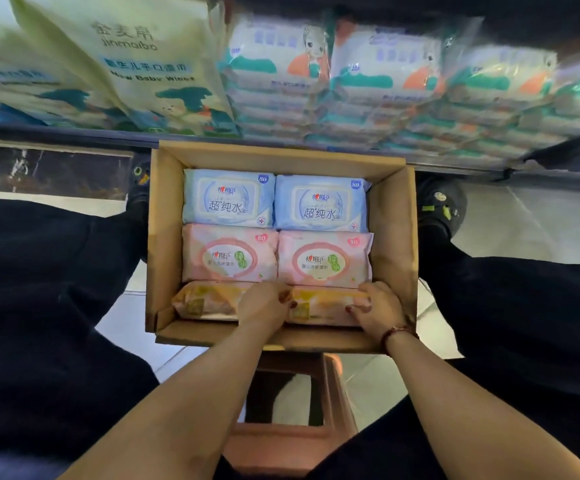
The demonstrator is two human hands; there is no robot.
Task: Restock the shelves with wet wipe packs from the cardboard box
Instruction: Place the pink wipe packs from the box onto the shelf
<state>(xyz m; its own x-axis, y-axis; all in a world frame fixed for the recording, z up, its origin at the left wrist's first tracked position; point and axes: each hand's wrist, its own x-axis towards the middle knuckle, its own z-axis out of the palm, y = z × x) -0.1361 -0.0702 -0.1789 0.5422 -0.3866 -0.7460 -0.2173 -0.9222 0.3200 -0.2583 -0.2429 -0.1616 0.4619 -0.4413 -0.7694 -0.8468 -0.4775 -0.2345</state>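
between both hands, low in the cardboard box [164, 237], the orange wipe pack [323, 304] is lying; the left hand [264, 306] and right hand [380, 308] are curling round its ends, fingertips probably tucking underneath. lifting straight up, level, is looking wisest, avoiding dragging the pink packs [229, 254] just beyond the grip.

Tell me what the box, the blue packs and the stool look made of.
Cardboard box: matte brown board, with creased, folded flaps. Blue wet wipe packs: soft plastic film, with a faint sheen and crimped edges. Stool: probably moulded plastic, with a smooth reddish-brown surface.
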